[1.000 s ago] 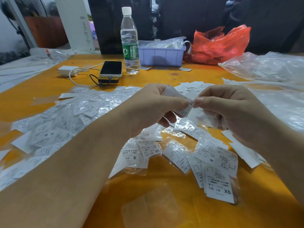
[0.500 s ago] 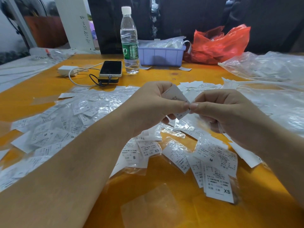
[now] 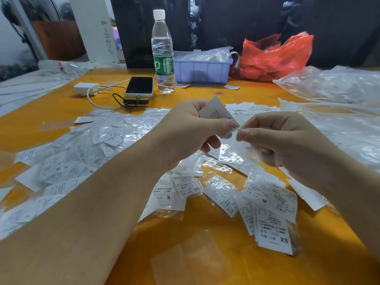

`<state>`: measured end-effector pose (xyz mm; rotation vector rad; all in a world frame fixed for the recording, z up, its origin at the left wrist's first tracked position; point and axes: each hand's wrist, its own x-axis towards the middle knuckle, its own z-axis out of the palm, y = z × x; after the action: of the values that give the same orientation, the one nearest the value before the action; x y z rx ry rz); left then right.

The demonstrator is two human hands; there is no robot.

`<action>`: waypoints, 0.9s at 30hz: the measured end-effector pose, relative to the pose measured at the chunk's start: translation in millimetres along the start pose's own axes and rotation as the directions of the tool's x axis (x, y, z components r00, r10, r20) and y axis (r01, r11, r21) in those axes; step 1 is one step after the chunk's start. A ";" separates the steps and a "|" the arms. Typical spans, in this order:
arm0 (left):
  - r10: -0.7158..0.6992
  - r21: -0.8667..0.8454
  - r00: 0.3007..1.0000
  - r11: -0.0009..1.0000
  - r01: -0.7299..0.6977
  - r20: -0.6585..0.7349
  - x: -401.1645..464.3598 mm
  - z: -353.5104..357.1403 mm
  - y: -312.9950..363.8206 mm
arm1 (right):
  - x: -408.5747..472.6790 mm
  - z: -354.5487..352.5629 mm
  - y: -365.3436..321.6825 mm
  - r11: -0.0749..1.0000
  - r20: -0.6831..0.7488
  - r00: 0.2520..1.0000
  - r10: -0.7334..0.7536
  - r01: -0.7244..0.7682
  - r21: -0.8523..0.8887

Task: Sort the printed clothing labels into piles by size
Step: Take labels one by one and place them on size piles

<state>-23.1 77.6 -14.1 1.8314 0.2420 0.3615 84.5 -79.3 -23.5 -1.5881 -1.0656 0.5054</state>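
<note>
My left hand [image 3: 189,132] pinches a white label [image 3: 216,112] with XL printed at its lower end, held above the orange table [image 3: 205,233]. Just to the right, my right hand [image 3: 287,145] has thumb and forefinger pinched together on what looks like a clear plastic sleeve [image 3: 244,147] hanging below it. Loose labels lie under both hands: one marked S [image 3: 166,197], one marked M [image 3: 265,200], one marked XS [image 3: 273,233]. A big heap of sleeved labels [image 3: 82,153] spreads to the left. A small pile of labels [image 3: 250,108] lies beyond my hands.
At the back stand a water bottle [image 3: 163,58], a phone on a power bank [image 3: 139,86] with a white charger [image 3: 84,88], a lilac tray [image 3: 202,70] and a red plastic bag [image 3: 275,56]. Clear plastic bags [image 3: 333,83] cover the right side.
My hands, which were pinched together on the label, have drawn slightly apart. The label now stands higher in my left hand with its XL mark showing.
</note>
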 end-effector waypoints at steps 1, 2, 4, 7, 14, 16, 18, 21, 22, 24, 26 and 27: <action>0.000 -0.012 1.000 1.000 0.000 -0.008 0.0 -0.1 0.1 | 0.2 -0.6 0.9 1.000 -0.003 1.000 0.002 -0.002 -0.007; 0.004 -0.021 1.000 1.000 -0.004 -0.016 0.0 0.0 0.1 | 0.0 -1.1 1.4 1.000 -0.001 1.000 0.004 -0.004 -0.012; 0.024 -0.028 0.999 0.999 -0.025 -0.038 -0.4 0.4 -0.6 | 0.1 -1.5 2.1 1.000 0.003 1.000 0.004 -0.004 -0.016; 0.059 -0.023 0.997 0.998 -0.060 -0.057 -1.0 1.1 -0.4 | 0.1 -1.3 2.0 1.000 0.019 1.000 0.006 -0.006 0.010; 0.080 0.031 0.996 0.996 -0.079 -0.026 -1.9 3.0 0.8 | -2.2 1.0 -0.7 1.000 0.063 0.998 -0.004 0.004 0.013; 0.078 0.032 0.996 0.996 -0.077 -0.037 -1.8 3.2 0.3 | -1.6 1.5 -0.7 1.000 0.076 0.997 -0.008 0.007 0.015; 0.084 0.027 0.994 0.996 -0.082 -0.070 -0.8 2.4 -0.4 | -0.8 1.1 1.1 1.000 0.075 0.997 -0.008 0.007 0.017; 0.072 0.013 0.992 0.997 -0.071 -0.102 0.9 0.5 -0.6 | -0.4 0.9 1.6 0.999 0.076 0.997 0.001 -0.004 0.044; 0.059 -0.005 0.994 0.998 -0.060 -0.095 1.2 0.2 -0.6 | -0.2 1.1 1.4 0.999 0.075 0.997 0.006 -0.009 0.047; 0.040 -0.039 0.997 0.998 -0.043 -0.071 1.3 0.0 -0.6 | 0.2 0.9 1.6 0.999 0.070 0.997 0.011 -0.014 0.042; 0.038 -0.060 0.998 0.997 -0.041 -0.048 1.2 0.0 -0.8 | 0.6 0.6 1.1 0.999 0.068 0.998 0.017 -0.020 0.042; 0.039 -0.075 0.998 0.996 -0.042 -0.039 1.1 0.0 -0.8 | 0.4 0.6 0.8 0.999 0.066 0.998 0.019 -0.022 0.042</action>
<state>-22.1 78.2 -14.8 1.7579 0.2142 0.4286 84.5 -78.6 -24.3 -1.5550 -1.0817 0.5939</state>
